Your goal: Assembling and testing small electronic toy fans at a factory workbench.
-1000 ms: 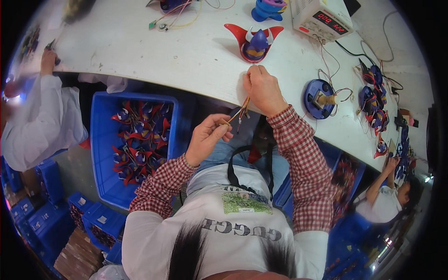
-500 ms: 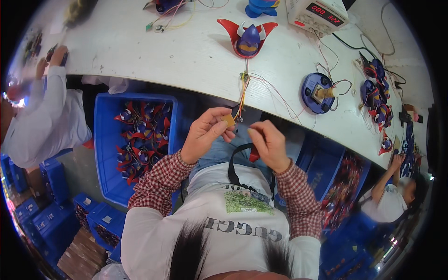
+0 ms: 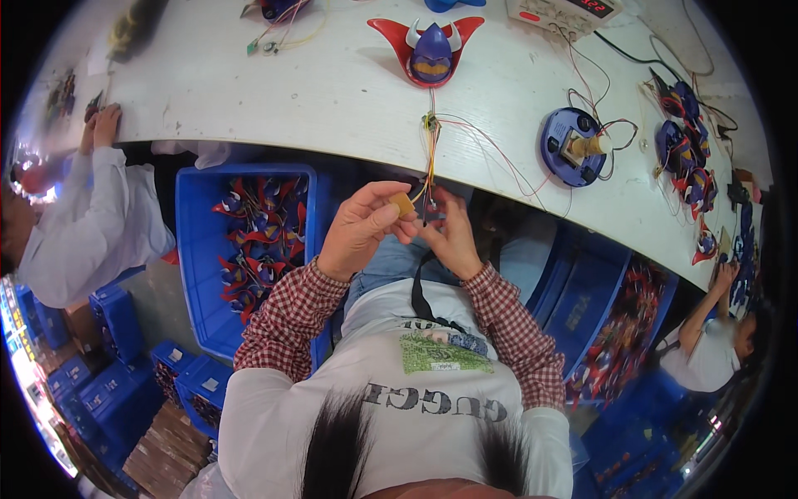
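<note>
My left hand (image 3: pixel 366 229) pinches a small tan square piece (image 3: pixel 402 205) between thumb and fingers. Close beside it, my right hand (image 3: pixel 453 237) has its thumb and fingers closed round the lower ends of a bundle of thin wires (image 3: pixel 431 162), next to a small dark part. These wires hang over the table edge from a small circuit board (image 3: pixel 430 122). Above the board lies a purple toy head (image 3: pixel 432 56) with white horns and a red collar, joined to it by wires. The fingertips partly hide the wire ends.
On the white table (image 3: pixel 249 100) are a round purple unit (image 3: pixel 573 148) with leads and a power supply (image 3: pixel 565 15). More toy heads (image 3: pixel 686 158) lie at the right. Blue bins (image 3: pixel 187 249) of toy heads flank my legs. One co-worker (image 3: pixel 100 216) sits left, another (image 3: pixel 706 353) right.
My right hand has moved left and up to the hanging wires and closed on them. My left hand keeps its tan piece. The view has shifted slightly.
</note>
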`<state>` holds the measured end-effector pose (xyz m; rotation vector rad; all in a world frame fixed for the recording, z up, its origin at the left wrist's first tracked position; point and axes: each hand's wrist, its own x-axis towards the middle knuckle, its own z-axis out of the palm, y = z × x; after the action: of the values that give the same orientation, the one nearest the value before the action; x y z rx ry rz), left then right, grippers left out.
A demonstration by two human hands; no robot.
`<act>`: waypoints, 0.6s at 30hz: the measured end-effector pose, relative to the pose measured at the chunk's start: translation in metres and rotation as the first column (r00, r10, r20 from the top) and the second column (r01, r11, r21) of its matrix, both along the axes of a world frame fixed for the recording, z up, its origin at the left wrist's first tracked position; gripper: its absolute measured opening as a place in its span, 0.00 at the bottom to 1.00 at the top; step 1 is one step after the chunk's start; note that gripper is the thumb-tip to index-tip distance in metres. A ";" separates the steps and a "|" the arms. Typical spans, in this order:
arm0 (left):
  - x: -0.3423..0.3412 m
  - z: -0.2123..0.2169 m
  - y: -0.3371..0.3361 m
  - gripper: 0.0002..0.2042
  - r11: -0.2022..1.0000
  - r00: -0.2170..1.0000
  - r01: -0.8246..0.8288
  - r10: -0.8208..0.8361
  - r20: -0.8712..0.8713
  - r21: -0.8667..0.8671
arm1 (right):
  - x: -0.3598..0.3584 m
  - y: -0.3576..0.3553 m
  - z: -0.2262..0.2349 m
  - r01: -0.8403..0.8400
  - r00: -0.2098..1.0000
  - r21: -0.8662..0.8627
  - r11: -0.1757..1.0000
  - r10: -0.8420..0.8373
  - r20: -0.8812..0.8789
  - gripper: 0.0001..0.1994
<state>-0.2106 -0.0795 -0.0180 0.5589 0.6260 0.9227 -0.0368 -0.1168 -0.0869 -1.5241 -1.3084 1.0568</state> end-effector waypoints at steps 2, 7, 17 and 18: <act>-0.001 0.001 -0.002 0.19 0.999 0.999 0.008 -0.006 -0.046 0.051 | 0.005 -0.003 0.008 -0.009 0.999 -0.008 1.000 0.009 -0.043 0.14; 0.000 0.004 -0.006 0.20 0.969 0.973 0.058 -0.001 -0.230 0.240 | 0.015 -0.009 0.051 -0.052 0.983 -0.034 0.998 0.046 -0.177 0.16; 0.008 0.012 -0.020 0.16 0.739 0.798 0.243 0.216 -0.563 0.629 | -0.002 0.005 0.090 -0.145 0.989 0.200 0.969 0.141 0.033 0.11; 0.009 0.014 -0.024 0.14 0.776 0.819 0.190 0.213 -0.533 0.601 | -0.001 0.005 0.090 -0.164 0.982 0.293 0.942 0.129 0.135 0.11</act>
<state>-0.2018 -0.1032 -0.0040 1.5019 0.8612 0.9726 -0.0382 -0.1117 0.0027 -1.2859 -1.6045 0.8211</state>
